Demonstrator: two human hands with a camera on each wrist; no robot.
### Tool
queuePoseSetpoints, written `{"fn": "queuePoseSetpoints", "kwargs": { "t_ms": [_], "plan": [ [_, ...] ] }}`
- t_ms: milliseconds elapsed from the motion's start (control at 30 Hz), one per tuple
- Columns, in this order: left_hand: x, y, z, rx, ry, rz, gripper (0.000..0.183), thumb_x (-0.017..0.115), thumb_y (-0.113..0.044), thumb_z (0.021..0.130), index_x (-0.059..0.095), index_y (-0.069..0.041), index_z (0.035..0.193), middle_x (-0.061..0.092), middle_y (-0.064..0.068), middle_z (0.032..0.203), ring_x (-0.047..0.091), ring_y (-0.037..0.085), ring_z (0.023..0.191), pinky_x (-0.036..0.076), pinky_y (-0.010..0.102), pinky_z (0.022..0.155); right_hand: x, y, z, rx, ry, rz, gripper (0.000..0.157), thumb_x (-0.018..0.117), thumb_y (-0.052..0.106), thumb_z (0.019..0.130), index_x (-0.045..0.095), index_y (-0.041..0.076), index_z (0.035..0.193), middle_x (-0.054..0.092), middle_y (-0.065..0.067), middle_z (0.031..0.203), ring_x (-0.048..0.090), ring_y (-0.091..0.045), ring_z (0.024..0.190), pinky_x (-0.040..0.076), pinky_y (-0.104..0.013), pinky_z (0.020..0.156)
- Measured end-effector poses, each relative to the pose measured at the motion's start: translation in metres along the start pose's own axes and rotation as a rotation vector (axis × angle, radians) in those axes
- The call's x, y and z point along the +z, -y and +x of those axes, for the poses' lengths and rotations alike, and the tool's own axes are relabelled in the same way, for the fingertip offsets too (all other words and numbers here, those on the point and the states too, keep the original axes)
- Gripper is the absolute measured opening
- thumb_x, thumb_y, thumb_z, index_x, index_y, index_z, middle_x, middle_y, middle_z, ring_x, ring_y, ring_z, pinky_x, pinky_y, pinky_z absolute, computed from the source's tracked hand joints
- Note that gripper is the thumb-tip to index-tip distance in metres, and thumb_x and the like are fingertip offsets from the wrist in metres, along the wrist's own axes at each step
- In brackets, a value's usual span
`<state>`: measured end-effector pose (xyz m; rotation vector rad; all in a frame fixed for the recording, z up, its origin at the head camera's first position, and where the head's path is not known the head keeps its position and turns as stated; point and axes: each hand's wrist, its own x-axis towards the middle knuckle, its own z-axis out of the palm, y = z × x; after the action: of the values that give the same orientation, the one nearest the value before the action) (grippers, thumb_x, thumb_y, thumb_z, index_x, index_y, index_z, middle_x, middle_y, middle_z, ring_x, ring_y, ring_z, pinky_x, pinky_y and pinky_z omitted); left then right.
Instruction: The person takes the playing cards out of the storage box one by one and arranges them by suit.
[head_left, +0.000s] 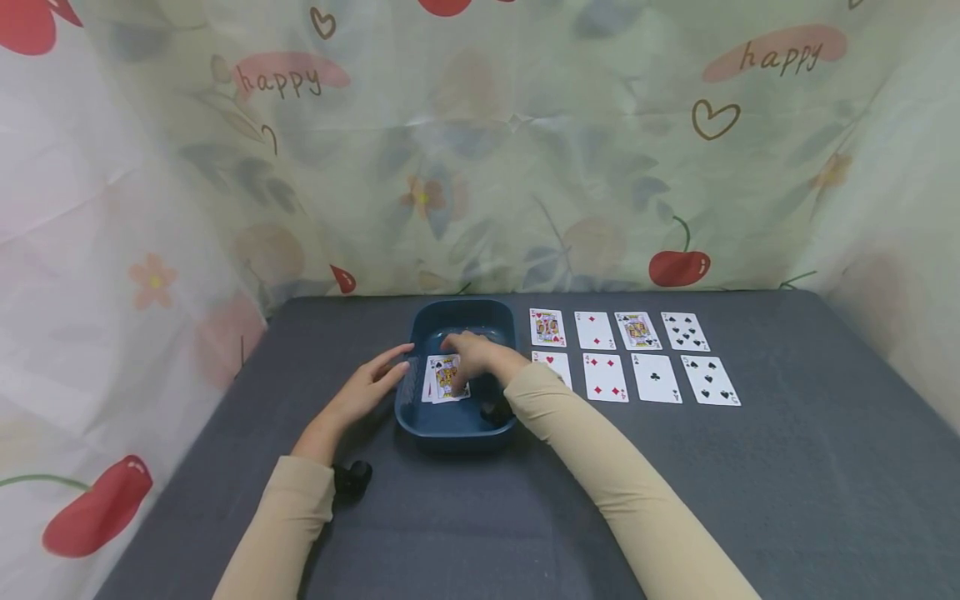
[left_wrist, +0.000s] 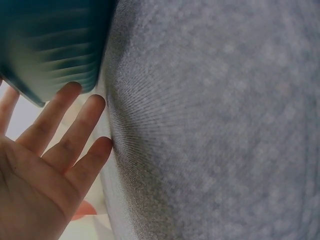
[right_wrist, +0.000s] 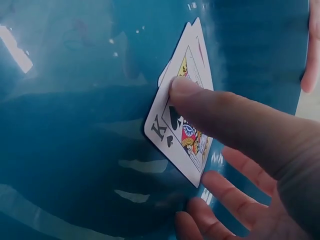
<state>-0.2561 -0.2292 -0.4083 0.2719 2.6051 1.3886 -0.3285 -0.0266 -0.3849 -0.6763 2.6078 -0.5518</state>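
My right hand (head_left: pixel 474 357) reaches down into a blue plastic basin (head_left: pixel 454 435). It pinches a king of spades (right_wrist: pixel 171 119), the thumb (right_wrist: pixel 200 102) pressed on its face and the other fingers at its far side and edge. At least one more card (head_left: pixel 428 388) shows from under the king, at the basin's left side. Just outside the basin's left wall, my left hand (head_left: pixel 366 387) is spread, with its fingertips close by the rim. In the left wrist view its fingers (left_wrist: pixel 42 127) are loosely extended beside the ribbed wall, and the palm holds nothing.
Right of the basin, two rows of face-up cards lie on the grey cloth, among them a four of diamonds (head_left: pixel 605 377) and an ace of clubs (head_left: pixel 656 380). My right sleeve (head_left: pixel 592 450) partly covers a heart card (head_left: pixel 553 364). A patterned curtain (head_left: pixel 517 167) stands behind the table.
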Motion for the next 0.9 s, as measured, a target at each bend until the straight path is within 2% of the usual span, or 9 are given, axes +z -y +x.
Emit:
{"fn": "queuePoseSetpoints", "kwargs": {
  "t_ms": [233, 333, 467, 567, 700, 900],
  "plan": [
    [-0.002, -0.030, -0.015, -0.005, 0.012, -0.003, 0.049, 0.039, -0.027, 0.101, 0.030, -0.012, 0.146, 0.031, 0.022, 0.149, 0.046, 0.043, 0.126, 0.035, 0.057, 0.105, 0.001, 0.000, 0.001, 0.008, 0.007, -0.027, 0.073, 0.082, 0.019, 0.069, 0.047, 0.013, 0.134, 0.049, -0.012, 0.134, 0.043, -0.029, 0.126, 0.033, -0.041, 0.109],
    [-0.002, -0.034, -0.017, -0.004, 0.008, 0.001, 0.048, 0.039, -0.027, 0.101, 0.031, -0.012, 0.146, 0.031, 0.021, 0.150, 0.046, 0.042, 0.127, 0.035, 0.056, 0.105, 0.000, -0.001, 0.001, 0.008, 0.004, -0.052, 0.074, 0.083, 0.022, 0.069, 0.047, 0.012, 0.133, 0.049, -0.012, 0.134, 0.043, -0.029, 0.128, 0.032, -0.041, 0.110],
    [0.000, -0.015, -0.008, 0.002, -0.001, 0.001, 0.049, 0.041, -0.032, 0.100, 0.031, -0.018, 0.146, 0.030, 0.019, 0.151, 0.045, 0.042, 0.128, 0.035, 0.057, 0.105, 0.001, -0.001, 0.000, 0.026, -0.005, -0.044, 0.072, 0.083, 0.021, 0.067, 0.049, 0.012, 0.129, 0.049, -0.014, 0.134, 0.043, -0.029, 0.127, 0.033, -0.041, 0.109],
    [0.001, -0.001, -0.001, 0.010, -0.009, 0.005, 0.050, 0.041, -0.039, 0.099, 0.032, -0.024, 0.146, 0.030, 0.016, 0.152, 0.045, 0.040, 0.129, 0.035, 0.057, 0.105, 0.001, -0.001, 0.000, 0.045, -0.027, 0.012, 0.068, 0.084, 0.018, 0.067, 0.050, 0.012, 0.126, 0.048, -0.016, 0.133, 0.045, -0.029, 0.122, 0.037, -0.041, 0.106],
    [0.001, 0.003, 0.000, 0.025, -0.011, 0.013, 0.052, 0.041, -0.044, 0.098, 0.032, -0.025, 0.145, 0.030, 0.015, 0.152, 0.045, 0.039, 0.129, 0.035, 0.056, 0.105, 0.000, -0.001, 0.000, 0.035, -0.056, 0.093, 0.066, 0.082, 0.013, 0.068, 0.048, 0.011, 0.125, 0.047, -0.018, 0.130, 0.046, -0.029, 0.118, 0.041, -0.041, 0.102],
    [0.001, 0.002, 0.001, 0.020, -0.013, 0.019, 0.051, 0.041, -0.042, 0.098, 0.032, -0.024, 0.145, 0.030, 0.014, 0.152, 0.045, 0.039, 0.129, 0.035, 0.057, 0.105, -0.006, 0.001, -0.002, -0.048, -0.084, 0.212, 0.061, 0.077, 0.009, 0.074, 0.047, 0.007, 0.127, 0.056, -0.017, 0.123, 0.055, -0.028, 0.112, 0.047, -0.037, 0.094]
  ]
}}
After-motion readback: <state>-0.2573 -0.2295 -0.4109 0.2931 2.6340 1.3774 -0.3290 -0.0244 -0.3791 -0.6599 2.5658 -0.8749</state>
